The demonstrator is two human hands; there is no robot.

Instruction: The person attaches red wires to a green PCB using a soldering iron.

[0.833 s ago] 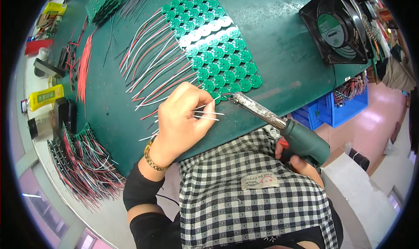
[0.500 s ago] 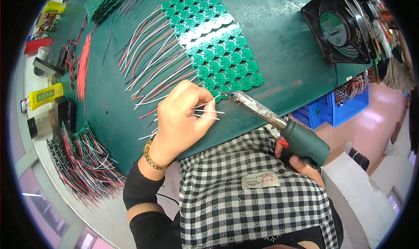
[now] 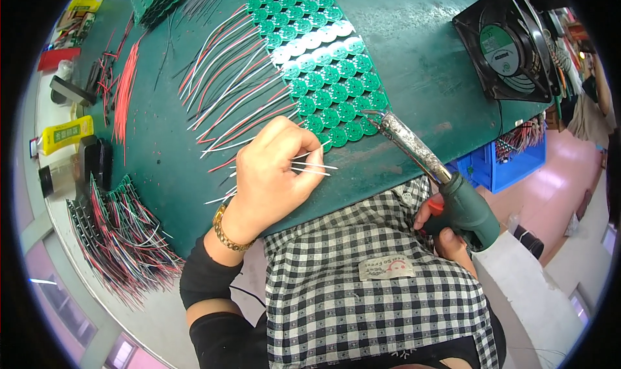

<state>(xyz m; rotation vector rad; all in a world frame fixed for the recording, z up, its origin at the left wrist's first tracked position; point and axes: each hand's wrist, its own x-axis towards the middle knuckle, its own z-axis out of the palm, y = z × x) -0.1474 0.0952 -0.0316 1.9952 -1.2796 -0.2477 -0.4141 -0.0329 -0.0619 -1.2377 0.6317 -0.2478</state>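
Observation:
My left hand (image 3: 275, 165) pinches several thin white wires (image 3: 314, 170) between thumb and fingertips, at the near left corner of a green circuit board panel (image 3: 336, 94). One wire end reaches the panel's nearest round board. Red, white and black wires (image 3: 226, 78) fan out leftward from the panel's left edge. Wrapped round the green handle of a gun-style soldering iron (image 3: 475, 217) with a red trigger is my right hand (image 3: 446, 233), partly hidden by it. The iron's bent tip is over or beside the panel's near right edge; whether it touches, I cannot tell.
A black fan (image 3: 504, 52) stands at the far right of the green table (image 3: 420, 58). Blue bins (image 3: 511, 168) sit below the table's right edge. Bundled red wires (image 3: 126, 97), stacked green boards (image 3: 155, 0) and a wired board bundle (image 3: 129, 239) lie to the left.
The soldering iron has moved right and slightly farther off, its tip leaving the spot beside my left fingertips. My left hand keeps its pinch on the wires, almost still.

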